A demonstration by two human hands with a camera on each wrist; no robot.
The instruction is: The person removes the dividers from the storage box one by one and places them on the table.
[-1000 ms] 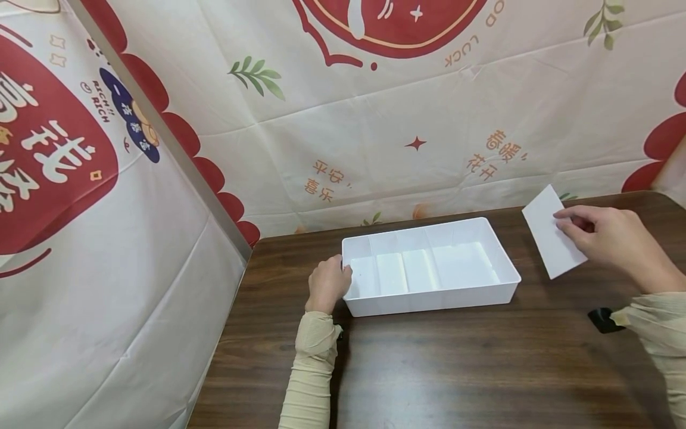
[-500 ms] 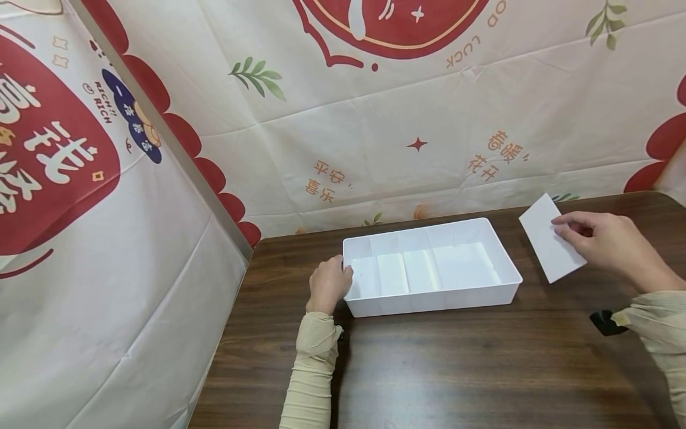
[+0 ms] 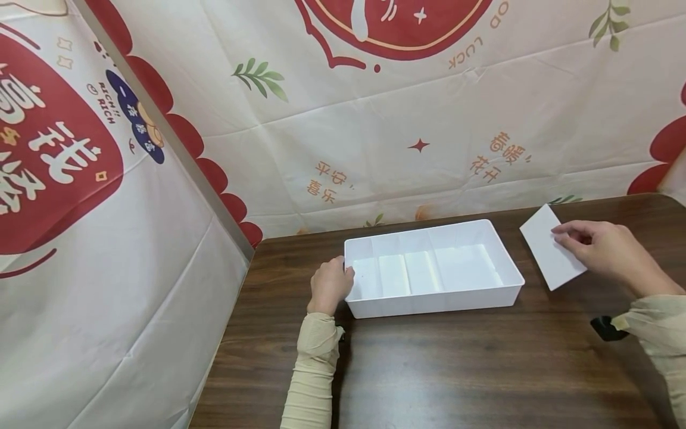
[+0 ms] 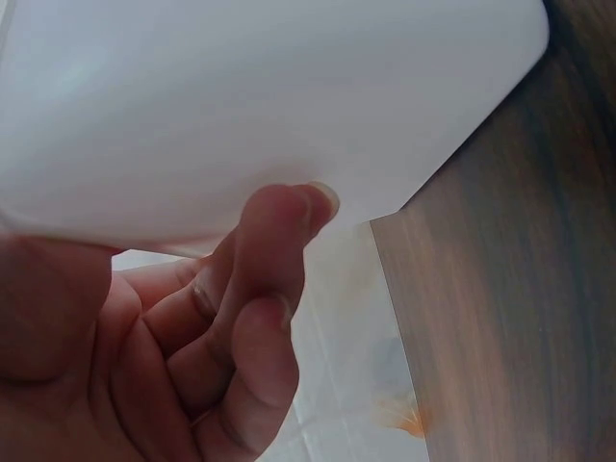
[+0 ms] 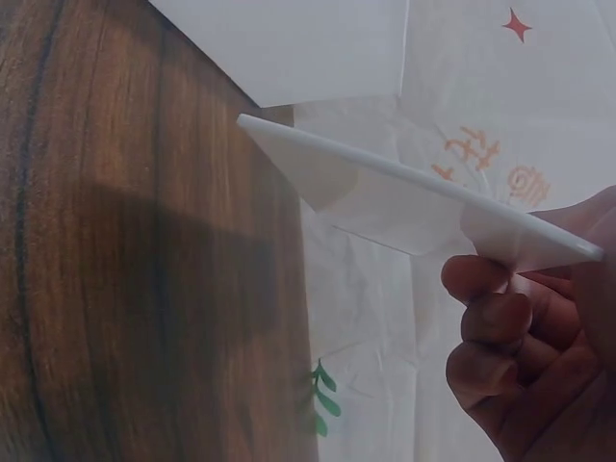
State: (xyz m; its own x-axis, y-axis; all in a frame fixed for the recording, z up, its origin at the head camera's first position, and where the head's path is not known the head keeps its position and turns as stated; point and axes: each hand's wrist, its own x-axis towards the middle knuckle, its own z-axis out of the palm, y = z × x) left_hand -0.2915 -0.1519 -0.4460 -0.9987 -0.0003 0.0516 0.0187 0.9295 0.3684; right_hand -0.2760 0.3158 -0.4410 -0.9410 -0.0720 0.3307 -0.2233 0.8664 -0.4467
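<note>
Pinching the thin white panel [image 3: 545, 250] between thumb and fingers, the right grip [image 3: 604, 249] holds it at a slant just beyond the right end of the white tray [image 3: 435, 302], apart from it. From the right wrist view I make out the panel's narrow edge and the curled fingers beside it. I cannot tell whether its lower edge touches the table [image 3: 455, 369]. The tray lies flat, open side up, near the table's far edge, and I see low ridges crossing its floor, the widest section being toward the panel. The left grip [image 3: 329, 283] clasps the tray's left end at the rim; up close I see a fingertip against the white wall. Both forearms wear beige sleeves [image 3: 316, 369], and a black device [image 3: 608, 329] shows by the right cuff. Behind the table I have a white cloth [image 3: 375, 128] printed with green sprigs and orange characters, and to the left a second cloth [image 3: 139, 298] bearing a large red patch.
</note>
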